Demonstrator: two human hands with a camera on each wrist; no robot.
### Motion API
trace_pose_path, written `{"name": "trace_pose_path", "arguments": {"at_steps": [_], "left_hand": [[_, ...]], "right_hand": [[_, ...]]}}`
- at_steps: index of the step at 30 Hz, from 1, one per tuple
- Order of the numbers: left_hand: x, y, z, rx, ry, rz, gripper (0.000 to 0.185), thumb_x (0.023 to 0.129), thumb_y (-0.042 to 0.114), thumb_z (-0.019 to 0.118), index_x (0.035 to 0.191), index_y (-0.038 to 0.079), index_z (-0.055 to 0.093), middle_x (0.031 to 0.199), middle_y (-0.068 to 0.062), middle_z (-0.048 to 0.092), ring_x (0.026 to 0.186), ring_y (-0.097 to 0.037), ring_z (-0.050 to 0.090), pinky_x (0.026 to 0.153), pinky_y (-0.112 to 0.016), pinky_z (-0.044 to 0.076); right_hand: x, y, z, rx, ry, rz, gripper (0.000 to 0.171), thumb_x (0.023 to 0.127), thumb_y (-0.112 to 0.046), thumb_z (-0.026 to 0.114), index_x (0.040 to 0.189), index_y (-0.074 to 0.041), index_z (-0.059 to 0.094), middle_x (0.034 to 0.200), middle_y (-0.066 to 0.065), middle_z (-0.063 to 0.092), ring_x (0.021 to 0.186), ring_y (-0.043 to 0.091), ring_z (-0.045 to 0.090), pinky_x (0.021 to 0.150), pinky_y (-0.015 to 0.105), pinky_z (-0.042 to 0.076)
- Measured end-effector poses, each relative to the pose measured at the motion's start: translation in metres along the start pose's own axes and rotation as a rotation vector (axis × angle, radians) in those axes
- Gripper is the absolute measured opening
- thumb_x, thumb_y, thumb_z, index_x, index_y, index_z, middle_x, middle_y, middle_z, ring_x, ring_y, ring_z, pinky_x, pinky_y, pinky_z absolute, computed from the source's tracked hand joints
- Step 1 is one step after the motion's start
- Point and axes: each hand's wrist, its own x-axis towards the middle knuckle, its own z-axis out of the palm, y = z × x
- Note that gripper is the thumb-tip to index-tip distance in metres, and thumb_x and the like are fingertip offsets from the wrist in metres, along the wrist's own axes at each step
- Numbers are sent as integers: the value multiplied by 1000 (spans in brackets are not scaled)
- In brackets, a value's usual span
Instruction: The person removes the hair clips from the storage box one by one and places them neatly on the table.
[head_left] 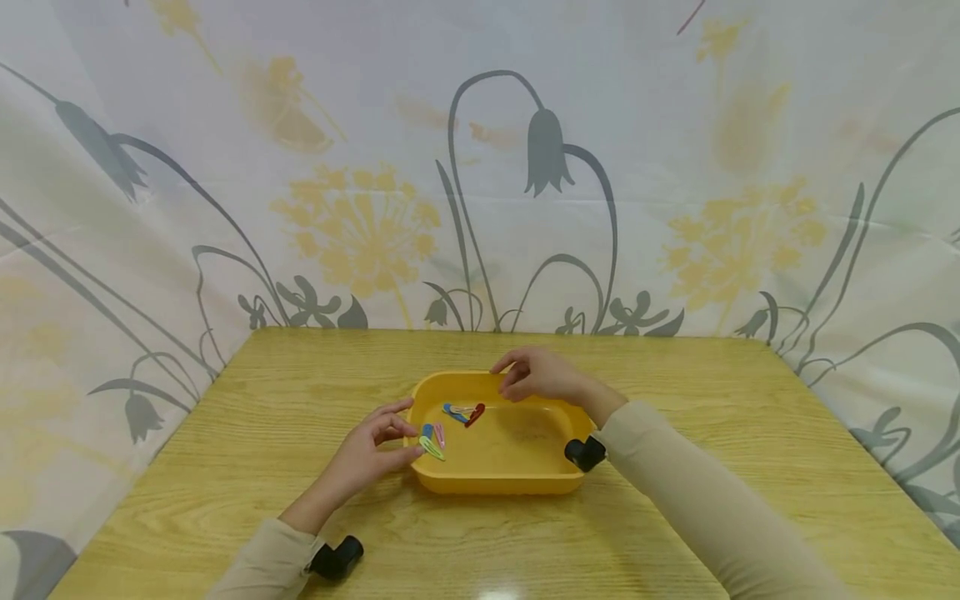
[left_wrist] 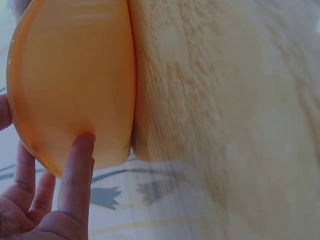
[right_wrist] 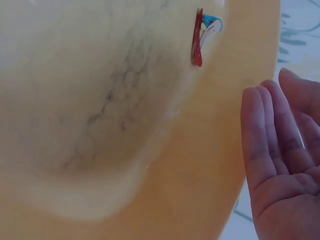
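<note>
A yellow plastic basin (head_left: 517,477) stands on the table with several small snap hair clips inside. A green hair clip (head_left: 431,447) and a pink one (head_left: 439,434) lie by its left wall, beside a blue one. Farther back a red hair clip (head_left: 475,414) lies against blue and pale ones. My left hand (head_left: 372,443) holds the basin's left side, thumb on the outer wall (left_wrist: 85,112) and a fingertip past the rim. Over the basin's back rim hovers my right hand (head_left: 543,375), its fingers fairly straight in the right wrist view and nothing between them.
The wood-grain table (head_left: 300,400) runs back to a pale cloth (head_left: 637,192) printed with grey and yellow flowers. Black wrist cameras (head_left: 337,557) sit on both sleeves. The right forearm (head_left: 697,500) reaches past the basin's right end.
</note>
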Motion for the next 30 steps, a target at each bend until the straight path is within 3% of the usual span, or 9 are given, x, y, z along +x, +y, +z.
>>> {"name": "trace_pose_path", "arguments": {"at_steps": [6,16,22,30], "left_hand": [[0,-2,-2,0,-1,6,21,82,12,72,96,-1,63,143,-13,37,115,-35,49,97,-49,39],[1,-1,-1,10,-5,20,24,82,16,73,96,-1,63,143,-14,37,116,-33,49,99,-47,38],[1,-1,-1,-1,-7,17,25,82,15,73,97,-2,63,143,-15,37,116,-35,48,98,-50,37],[1,-1,-1,-13,-11,9,25,82,15,72,98,-3,62,143,-14,36,116,-35,48,98,-52,37]], "right_hand": [[12,5,10,-36,-45,-14,38,85,6,62,122,7,54,102,23,63,89,22,63,80,31,52],[21,18,23,-30,-161,-51,41,84,14,58,124,12,49,110,24,60,101,33,59,80,31,52],[25,22,28,-5,-191,-21,45,83,16,58,127,10,47,118,23,56,106,32,56,82,30,51],[25,25,29,-32,-229,-50,44,83,14,58,126,10,47,113,21,60,104,29,57,82,29,51]]}}
